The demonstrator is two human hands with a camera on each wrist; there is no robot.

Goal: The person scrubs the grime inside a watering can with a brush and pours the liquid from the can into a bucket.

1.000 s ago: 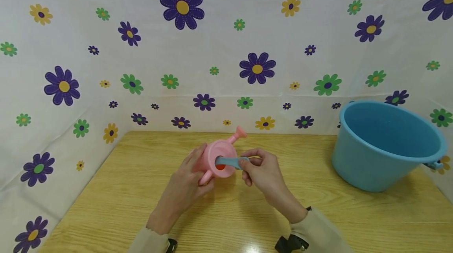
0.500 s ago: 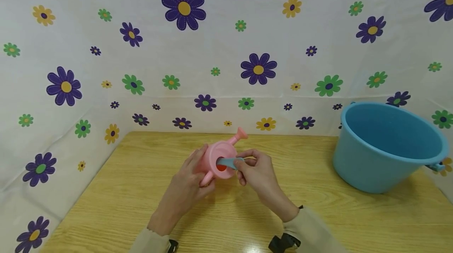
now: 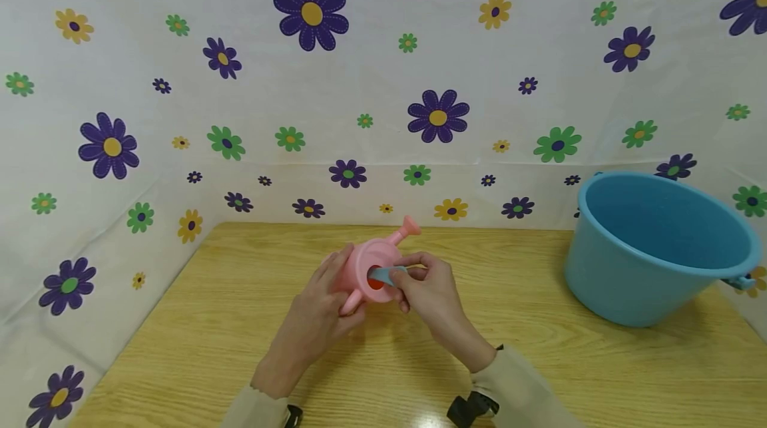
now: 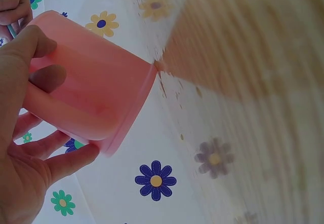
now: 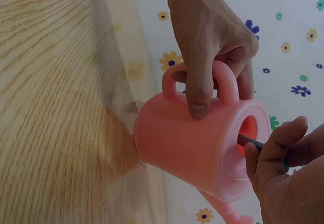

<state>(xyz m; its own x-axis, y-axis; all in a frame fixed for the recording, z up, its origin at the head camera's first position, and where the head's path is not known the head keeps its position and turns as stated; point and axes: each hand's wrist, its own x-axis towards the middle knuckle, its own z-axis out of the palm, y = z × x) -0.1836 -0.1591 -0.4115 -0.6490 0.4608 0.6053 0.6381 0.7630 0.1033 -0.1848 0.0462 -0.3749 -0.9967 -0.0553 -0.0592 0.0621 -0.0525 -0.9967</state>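
A pink toy watering can (image 3: 350,275) is tilted on the table, opening towards me, its lower edge touching the wood. My left hand (image 3: 311,315) grips it around the body and by the handle (image 5: 225,82), thumb on the side in the right wrist view. With thumb and fingers, my right hand (image 3: 434,291) pinches a light-blue tool with a flat handle (image 3: 383,275). Its far end reaches through the can's opening and is hidden inside, so its kind cannot be told. Something orange-red (image 3: 375,283) shows within the opening.
A large light-blue bucket (image 3: 623,281) stands on the right of the wooden table (image 3: 228,295). A white flowered cloth (image 3: 371,75) hangs behind the table and along its left side. The can's pink spout (image 3: 407,227) points to the back right.
My right hand has moved left towards the can, and the blue tool has gone deeper into the opening. Less of its handle shows. My left hand and the can stay nearly still.
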